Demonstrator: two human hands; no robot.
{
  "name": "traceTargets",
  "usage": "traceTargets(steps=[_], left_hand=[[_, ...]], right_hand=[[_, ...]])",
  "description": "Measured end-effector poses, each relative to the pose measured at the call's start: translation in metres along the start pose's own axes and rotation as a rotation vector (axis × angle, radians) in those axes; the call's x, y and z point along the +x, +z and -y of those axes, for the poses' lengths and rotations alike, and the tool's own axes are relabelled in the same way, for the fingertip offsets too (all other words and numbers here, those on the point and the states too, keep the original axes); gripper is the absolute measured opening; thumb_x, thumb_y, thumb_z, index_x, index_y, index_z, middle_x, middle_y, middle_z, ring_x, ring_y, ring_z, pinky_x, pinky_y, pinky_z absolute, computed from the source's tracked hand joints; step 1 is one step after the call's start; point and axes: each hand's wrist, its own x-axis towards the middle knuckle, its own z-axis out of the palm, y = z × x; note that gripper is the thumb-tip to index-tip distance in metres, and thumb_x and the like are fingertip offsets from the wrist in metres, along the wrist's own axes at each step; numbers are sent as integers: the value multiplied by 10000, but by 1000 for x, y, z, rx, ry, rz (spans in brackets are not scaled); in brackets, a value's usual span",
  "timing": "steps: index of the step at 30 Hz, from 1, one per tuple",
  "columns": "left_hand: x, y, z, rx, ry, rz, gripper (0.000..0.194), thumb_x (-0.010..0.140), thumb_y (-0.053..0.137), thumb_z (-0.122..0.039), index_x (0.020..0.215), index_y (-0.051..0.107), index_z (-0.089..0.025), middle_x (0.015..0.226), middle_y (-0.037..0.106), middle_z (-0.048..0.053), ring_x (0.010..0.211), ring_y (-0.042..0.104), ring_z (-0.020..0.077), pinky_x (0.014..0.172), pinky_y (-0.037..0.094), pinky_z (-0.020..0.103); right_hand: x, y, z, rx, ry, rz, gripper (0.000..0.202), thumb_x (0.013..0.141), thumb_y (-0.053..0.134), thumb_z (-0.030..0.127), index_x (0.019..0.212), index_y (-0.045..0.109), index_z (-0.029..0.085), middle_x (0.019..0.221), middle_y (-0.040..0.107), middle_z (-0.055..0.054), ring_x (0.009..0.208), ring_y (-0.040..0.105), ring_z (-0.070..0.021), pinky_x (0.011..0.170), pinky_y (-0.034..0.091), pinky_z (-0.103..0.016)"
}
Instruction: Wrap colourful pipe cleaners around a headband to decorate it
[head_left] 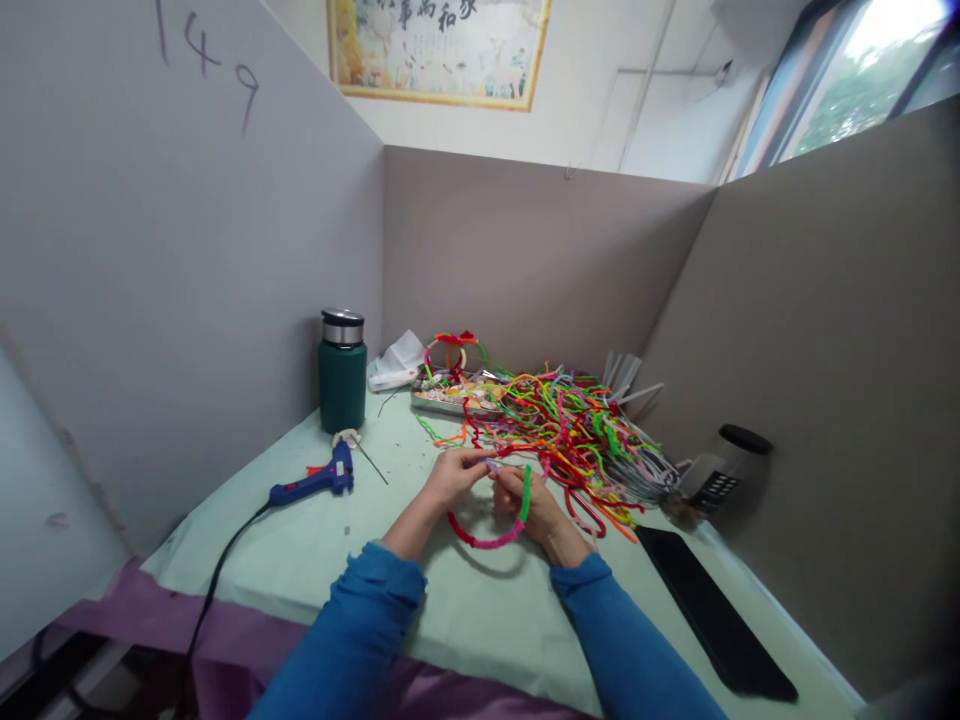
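Above the near middle of the table, my left hand (454, 476) and my right hand (541, 512) meet at the fingertips, both closed in a pinch. Between them hangs a curved hoop (491, 543) wrapped in fuzzy pipe cleaner, red at the left, pink at the bottom and green at the right. A small purple piece of pipe cleaner (492, 466) shows at the fingertips. My fingers hide the top of the hoop, so I cannot tell whether it is closed there. Just beyond my right hand lies a tangled heap of coloured pipe cleaners (570, 420).
At the left lie a blue glue gun (319, 480) with a black cord and a dark green bottle (342, 375). Farther back are a metal tray (442, 404) of small pieces and a white bag (399, 360). A black strip (712, 610) and a clear jar (724, 470) are at the right.
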Motion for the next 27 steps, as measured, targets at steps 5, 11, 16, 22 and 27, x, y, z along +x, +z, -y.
traceTargets(steps=[5,11,16,22,27], left_hand=[[0,-2,-4,39,40,-4,269,759,528,-308,791,722,-126,722,676,30,703,576,145,666,419,227],[3,-2,2,-55,-61,20,365,745,551,-444,616,612,-107,465,371,-52,470,315,65,463,221,208],[-2,-5,-6,-253,-267,123,481,721,541,-584,792,610,-113,445,246,-95,382,194,43,406,127,213],[-8,-6,-7,-305,-345,337,506,689,564,-621,765,612,-123,454,246,-100,349,155,30,374,84,219],[-9,-4,-3,-219,-387,412,525,656,589,-632,742,632,-116,434,261,-94,348,164,36,380,92,234]], right_hand=[[1,0,0,64,27,25,341,687,692,477,679,621,143,523,482,24,446,383,-71,437,276,-214],[2,-13,-4,122,80,26,287,634,763,325,841,673,147,573,495,38,480,395,-65,470,304,-210],[4,-16,-6,103,81,-83,250,607,779,269,802,680,148,537,484,50,454,389,-64,460,314,-216],[6,-14,-5,117,9,-164,267,615,766,306,828,679,172,574,551,35,432,436,-73,448,345,-228],[2,-10,-1,71,31,-128,402,593,783,337,954,664,207,685,606,8,513,530,-118,480,405,-254]])
